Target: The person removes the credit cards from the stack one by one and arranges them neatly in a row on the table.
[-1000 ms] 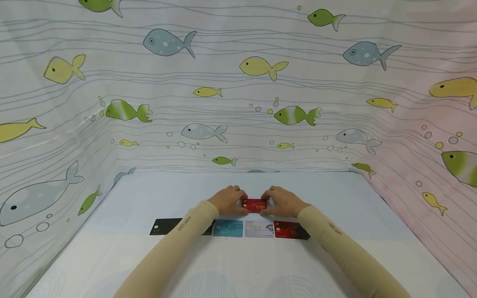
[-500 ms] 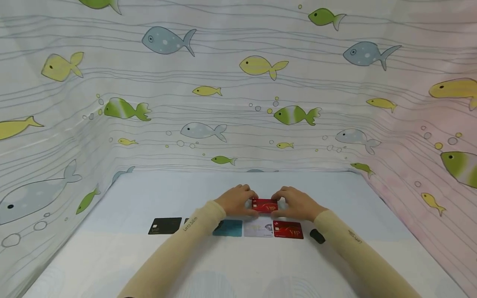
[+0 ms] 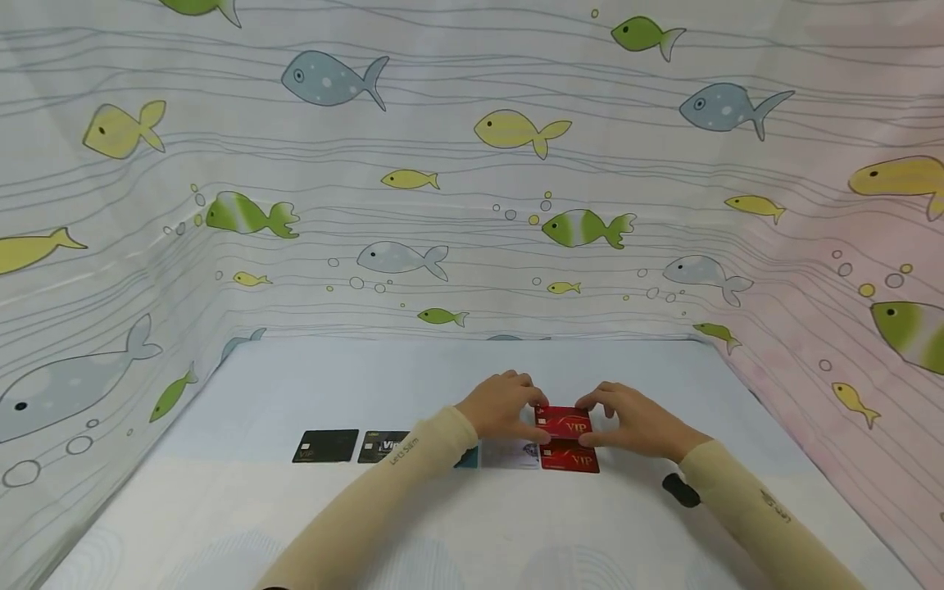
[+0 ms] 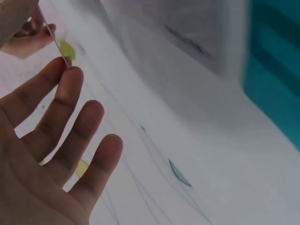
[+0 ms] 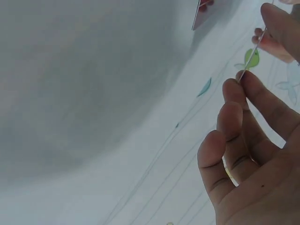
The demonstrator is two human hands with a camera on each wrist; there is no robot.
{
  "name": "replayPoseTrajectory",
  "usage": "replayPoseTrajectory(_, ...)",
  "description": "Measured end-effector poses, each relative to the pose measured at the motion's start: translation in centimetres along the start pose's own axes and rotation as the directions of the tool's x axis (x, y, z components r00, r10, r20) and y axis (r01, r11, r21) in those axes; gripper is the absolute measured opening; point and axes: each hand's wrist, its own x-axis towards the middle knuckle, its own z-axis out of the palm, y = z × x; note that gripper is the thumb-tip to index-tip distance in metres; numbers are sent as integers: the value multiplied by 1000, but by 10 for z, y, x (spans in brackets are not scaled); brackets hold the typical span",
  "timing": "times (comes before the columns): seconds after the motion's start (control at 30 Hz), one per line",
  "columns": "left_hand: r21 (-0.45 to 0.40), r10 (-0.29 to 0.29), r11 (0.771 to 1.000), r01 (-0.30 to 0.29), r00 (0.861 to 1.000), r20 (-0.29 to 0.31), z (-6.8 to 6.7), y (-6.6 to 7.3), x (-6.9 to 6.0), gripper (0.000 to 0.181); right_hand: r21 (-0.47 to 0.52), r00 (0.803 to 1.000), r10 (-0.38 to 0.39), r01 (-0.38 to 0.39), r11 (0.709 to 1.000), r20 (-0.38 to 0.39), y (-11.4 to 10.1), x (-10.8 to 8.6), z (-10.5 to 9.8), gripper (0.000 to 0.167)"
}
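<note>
A red VIP card (image 3: 563,420) is held by its two ends between both hands. My left hand (image 3: 501,407) pinches its left end and my right hand (image 3: 636,422) pinches its right end. In the left wrist view the card shows as a thin edge (image 4: 52,35) at the fingertips; the right wrist view also shows it edge-on. Just below the held card in the head view, another red VIP card (image 3: 569,460) lies on the table, its top edge overlapped. Left of that lies a pale silvery card (image 3: 509,457), partly behind my left thumb.
Further left in the same row lie a teal card (image 3: 469,457), mostly hidden by the left sleeve, a dark grey VIP card (image 3: 379,445) and a black VIP card (image 3: 326,446). Fish-printed cloth (image 3: 472,213) encloses the white table (image 3: 472,533) at the back and sides.
Both hands have carried the red card right and then nearer, from above the silvery card to the lying red card. The dark grey card has come into view beside the left sleeve.
</note>
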Motion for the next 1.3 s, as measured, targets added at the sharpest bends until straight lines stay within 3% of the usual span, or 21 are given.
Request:
replayPoseTrajectory(0.37, 16, 77, 997, -77, 996, -33, 13, 45, 18, 55, 1, 1000, -21, 21, 1000, -20, 31, -48, -18, 47)
replayPoseTrajectory(0.67, 122, 104, 988, -99, 994, -39, 24, 78, 33, 56, 4, 1000, -6, 6, 1000, -2, 48, -75, -25, 50)
replayPoseTrajectory(0.87, 128, 64, 990, -65, 998, 11, 33, 88, 41, 53, 13, 1000, 16, -16, 1000, 10, 54, -82, -26, 50)
replayPoseTrajectory(1.1, 133, -2, 991, -6, 998, 57, 37, 93, 42, 49, 25, 998, 17, -19, 1000, 56, 61, -73, -22, 52)
replayPoseTrajectory(1.3, 138, -6, 990, -3, 998, 65, 38, 95, 42, 44, 21, 997, 27, -29, 999, 78, 64, -70, -18, 52)
